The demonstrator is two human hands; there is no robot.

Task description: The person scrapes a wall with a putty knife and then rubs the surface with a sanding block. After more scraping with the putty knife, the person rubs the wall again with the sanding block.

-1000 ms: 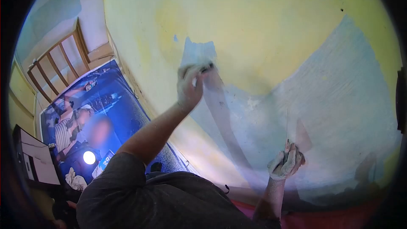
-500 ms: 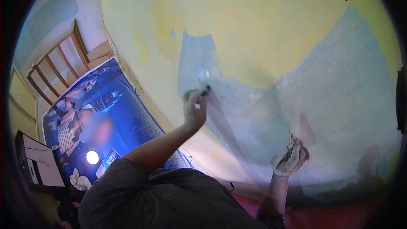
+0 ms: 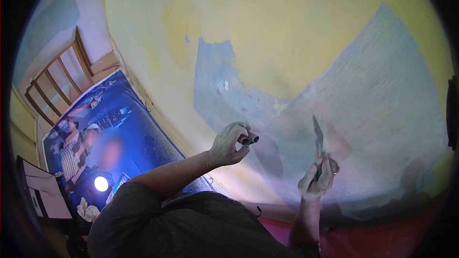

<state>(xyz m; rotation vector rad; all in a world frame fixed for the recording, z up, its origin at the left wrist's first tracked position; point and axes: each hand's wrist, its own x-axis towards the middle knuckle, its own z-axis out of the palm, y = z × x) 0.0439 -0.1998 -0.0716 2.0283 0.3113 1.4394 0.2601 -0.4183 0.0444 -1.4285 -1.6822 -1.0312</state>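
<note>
My left hand (image 3: 226,147) is closed around a curled piece of sandpaper (image 3: 249,139), whose two dark rolled ends stick out past the fingers. It is held in front of the lower part of a pale blue-grey patch (image 3: 382,81) on the yellow wall (image 3: 267,19). To the right, my dusty right hand (image 3: 321,176) grips a putty knife (image 3: 318,136) by its handle, blade upward and seen nearly edge-on. A reddish triangular mark (image 3: 338,142) shows on the wall beside the blade. A wet-looking shine lies on the patch's upper left part.
A blue printed sheet (image 3: 158,133) lies along the wall at left, with a bright lamp (image 3: 101,183) and a crumpled cloth (image 3: 88,209) by it. Behind stands a wooden slatted frame (image 3: 57,76). A screen (image 3: 45,191) is at the far left, red material (image 3: 377,241) at the wall's foot.
My left hand has come down and slightly right from the patch's left part, and the sandpaper's rolled ends now show. In my right hand the putty knife has turned, showing more blade.
</note>
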